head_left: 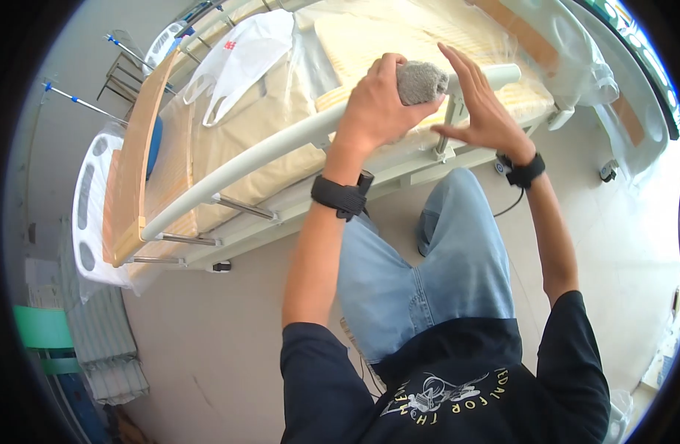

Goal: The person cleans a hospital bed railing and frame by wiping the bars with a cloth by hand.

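A folded grey cloth (421,83) rests against the pale bed rail (258,157), near the rail's right end. My left hand (381,103) is wrapped round the cloth from its left side, with the thumb beneath it. Just right of the cloth is my right hand (482,103), its fingers stretched out and the thumb apart, holding nothing. The underside of the cloth, where it meets the rail, is partly hidden by my left hand. Both wrists wear black straps.
Behind the rail lies a plastic-covered mattress (281,126) with a white plastic bag (244,55) on it. A wooden board (144,155) and white bed end panel (96,211) stand at left. Another plastic-wrapped panel (636,111) is at right. Striped fabric (107,348) lies lower left.
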`<state>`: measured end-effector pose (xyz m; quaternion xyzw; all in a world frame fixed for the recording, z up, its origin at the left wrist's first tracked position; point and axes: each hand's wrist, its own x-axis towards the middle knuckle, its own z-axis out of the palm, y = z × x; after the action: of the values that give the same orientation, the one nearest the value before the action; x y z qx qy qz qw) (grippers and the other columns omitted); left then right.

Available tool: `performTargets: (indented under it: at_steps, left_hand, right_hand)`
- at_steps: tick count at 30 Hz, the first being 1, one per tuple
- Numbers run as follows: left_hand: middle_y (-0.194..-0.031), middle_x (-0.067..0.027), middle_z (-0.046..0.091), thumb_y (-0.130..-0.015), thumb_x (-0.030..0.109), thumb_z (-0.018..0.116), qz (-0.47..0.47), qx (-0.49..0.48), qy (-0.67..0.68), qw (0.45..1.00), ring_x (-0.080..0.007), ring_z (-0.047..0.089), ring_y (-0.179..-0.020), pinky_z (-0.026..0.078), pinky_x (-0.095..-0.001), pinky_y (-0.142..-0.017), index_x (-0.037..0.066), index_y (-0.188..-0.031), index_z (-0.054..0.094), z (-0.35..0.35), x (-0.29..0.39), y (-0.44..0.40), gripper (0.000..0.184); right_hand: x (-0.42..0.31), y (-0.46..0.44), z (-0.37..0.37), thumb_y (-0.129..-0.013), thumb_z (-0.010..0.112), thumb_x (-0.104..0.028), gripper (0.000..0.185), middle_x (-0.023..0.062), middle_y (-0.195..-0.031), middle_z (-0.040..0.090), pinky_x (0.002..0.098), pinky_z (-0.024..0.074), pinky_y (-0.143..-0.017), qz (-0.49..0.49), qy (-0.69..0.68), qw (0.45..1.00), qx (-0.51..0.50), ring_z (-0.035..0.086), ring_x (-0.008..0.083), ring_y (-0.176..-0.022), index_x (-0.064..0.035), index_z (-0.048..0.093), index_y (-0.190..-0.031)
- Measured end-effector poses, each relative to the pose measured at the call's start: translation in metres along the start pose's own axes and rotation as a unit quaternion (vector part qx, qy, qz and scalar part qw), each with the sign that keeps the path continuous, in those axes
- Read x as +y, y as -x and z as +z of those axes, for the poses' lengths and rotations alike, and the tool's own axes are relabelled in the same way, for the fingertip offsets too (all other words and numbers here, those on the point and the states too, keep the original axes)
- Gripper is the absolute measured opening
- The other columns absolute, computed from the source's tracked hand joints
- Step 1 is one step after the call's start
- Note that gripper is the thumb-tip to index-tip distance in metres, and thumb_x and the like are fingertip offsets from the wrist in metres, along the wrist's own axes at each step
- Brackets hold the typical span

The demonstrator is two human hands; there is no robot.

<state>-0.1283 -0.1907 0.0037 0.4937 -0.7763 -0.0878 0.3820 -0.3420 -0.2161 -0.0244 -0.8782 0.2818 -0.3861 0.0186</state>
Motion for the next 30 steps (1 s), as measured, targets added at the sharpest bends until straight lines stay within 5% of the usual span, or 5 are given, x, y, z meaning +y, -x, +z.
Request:
performTargets:
  at_steps: [7,11,14,19,30]
  left_hand:
    - [-0.162,-0.0265,0.010,-0.088,0.032,0.066,-0.065,-0.087,0.209,0.972,-0.0344,0.020,-0.150,0.024,-0.0371,-0.120,-0.006,-0.155,-0.011,-0.009,-0.024,0.010,0.109]
    - [-0.162,-0.0309,-0.001,-0.086,0.040,0.067,-0.069,-0.076,0.337,0.936,-0.0380,0.000,-0.153,0.011,-0.0398,-0.123,-0.009,-0.154,-0.009,-0.022,-0.027,0.015,0.114]
    - [-0.163,-0.0282,0.003,-0.086,0.048,0.069,-0.001,-0.089,0.143,0.986,-0.0367,0.001,-0.153,0.011,-0.0378,-0.123,-0.007,-0.156,-0.001,-0.044,-0.041,0.023,0.113]
    - [-0.125,-0.0162,0.065,-0.102,0.045,0.048,-0.075,-0.043,-0.103,0.991,-0.0297,0.059,-0.119,0.040,-0.0358,-0.105,0.000,-0.122,0.065,-0.125,-0.088,0.055,0.052]
    - [-0.068,-0.0248,0.061,-0.102,0.056,0.033,-0.248,-0.044,-0.322,0.913,-0.0457,0.062,-0.073,0.046,-0.0497,-0.068,0.000,-0.075,0.068,-0.172,-0.154,0.137,0.072]
  right_hand:
    - [-0.049,-0.024,0.035,-0.065,0.087,-0.026,0.111,0.0184,-0.156,0.033,0.0475,0.0323,-0.117,-0.071,-0.087,0.992,0.058,0.035,0.0399,-0.142,-0.0092,0.025,-0.155]
    - [-0.057,-0.041,0.044,-0.064,0.087,-0.024,0.096,0.0151,-0.144,0.045,0.0461,0.0466,-0.102,-0.053,-0.128,0.988,0.063,0.051,0.0389,-0.126,-0.0144,0.039,-0.147]
    - [-0.045,-0.044,0.042,-0.066,0.084,-0.026,0.080,0.0110,-0.128,0.055,0.0439,0.0514,-0.090,-0.026,-0.124,0.990,0.070,0.059,0.0349,-0.112,-0.0136,0.049,-0.137]
    - [-0.012,-0.036,0.022,-0.070,0.078,-0.033,0.061,0.0120,-0.115,0.061,0.0428,0.0515,-0.087,-0.014,-0.076,0.996,0.043,0.062,0.0360,-0.101,-0.0112,0.060,-0.124]
    - [0.096,0.008,-0.053,-0.075,0.074,-0.016,0.049,0.0118,-0.117,0.065,0.0353,0.0492,-0.096,0.159,-0.068,0.980,0.096,0.064,0.0257,-0.107,0.0003,0.063,-0.120]
